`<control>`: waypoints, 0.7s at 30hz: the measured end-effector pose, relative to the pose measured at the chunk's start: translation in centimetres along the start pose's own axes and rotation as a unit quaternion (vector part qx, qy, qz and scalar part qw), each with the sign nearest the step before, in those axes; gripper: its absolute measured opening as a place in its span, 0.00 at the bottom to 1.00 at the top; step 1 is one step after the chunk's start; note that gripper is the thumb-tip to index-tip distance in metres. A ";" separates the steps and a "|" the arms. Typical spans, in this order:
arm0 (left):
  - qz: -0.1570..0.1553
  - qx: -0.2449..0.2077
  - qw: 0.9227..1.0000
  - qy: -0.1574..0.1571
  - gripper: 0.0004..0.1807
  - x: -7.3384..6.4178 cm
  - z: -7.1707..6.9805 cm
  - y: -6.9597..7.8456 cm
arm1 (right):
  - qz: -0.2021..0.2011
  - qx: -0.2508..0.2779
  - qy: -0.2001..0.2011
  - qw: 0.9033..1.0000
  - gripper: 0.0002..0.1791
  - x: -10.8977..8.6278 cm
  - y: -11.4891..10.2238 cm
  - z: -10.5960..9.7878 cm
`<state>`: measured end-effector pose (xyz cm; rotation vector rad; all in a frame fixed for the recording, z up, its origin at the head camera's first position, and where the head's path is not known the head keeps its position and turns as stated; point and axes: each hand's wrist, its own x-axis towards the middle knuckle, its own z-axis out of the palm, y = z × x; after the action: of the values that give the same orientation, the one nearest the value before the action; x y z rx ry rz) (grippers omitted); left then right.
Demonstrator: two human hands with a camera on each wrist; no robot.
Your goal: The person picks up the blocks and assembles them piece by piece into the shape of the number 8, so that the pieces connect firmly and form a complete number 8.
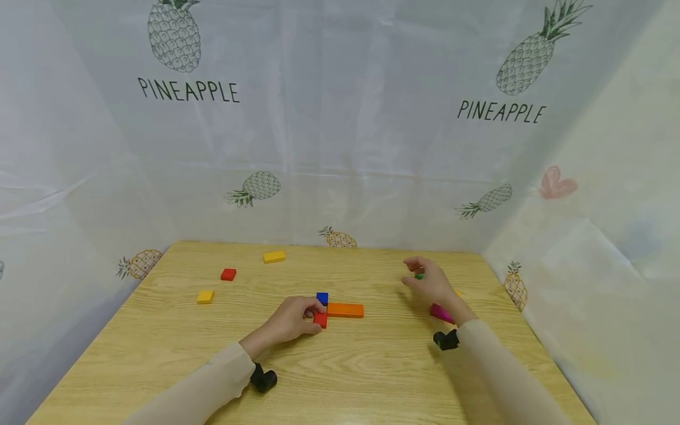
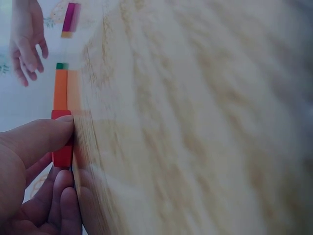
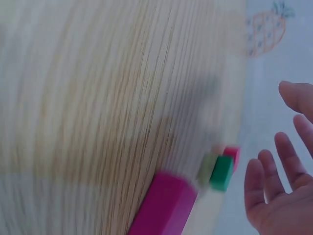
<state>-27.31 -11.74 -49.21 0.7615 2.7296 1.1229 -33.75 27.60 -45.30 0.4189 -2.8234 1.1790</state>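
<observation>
My left hand (image 1: 288,321) pinches a small red block (image 1: 320,320) between thumb and fingers, low on the tabletop. A blue block (image 1: 321,297) lies right behind the red one. From their right side, a long orange block (image 1: 345,310) extends sideways. My right hand (image 1: 432,285) hovers over the right part of the table, fingers spread from the thumb and holding nothing. Below it is a green block (image 3: 222,173), partly hidden by the hand in the head view. A magenta block (image 1: 442,313) lies nearer, under the right wrist.
On the left of the wooden table (image 1: 361,372) lie another red block (image 1: 228,274) and two yellow blocks, one farther back (image 1: 274,257) and one nearer (image 1: 205,297). Beside the right wrist shows a bit of yellow (image 1: 458,293). A pineapple-print sheet (image 1: 340,130) hangs behind the table.
</observation>
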 end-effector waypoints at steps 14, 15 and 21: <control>0.002 -0.007 1.000 0.002 0.15 0.0 0.1 -0.1 | 0.014 -0.038 0.001 0.999 0.31 0.9 4.0 -2.3; 0.004 -0.007 1.000 0.002 0.15 0.0 0.1 -0.1 | 0.017 -0.036 -0.003 0.999 0.31 0.9 4.3 -2.4; 0.008 -0.010 1.000 -0.002 0.15 0.0 0.0 0.0 | 0.031 -0.044 -0.021 0.998 0.32 0.9 5.3 -2.6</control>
<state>-27.36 -11.76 -49.20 0.7845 2.7092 1.1500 -36.20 32.77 -46.93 0.3568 -2.9327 1.0630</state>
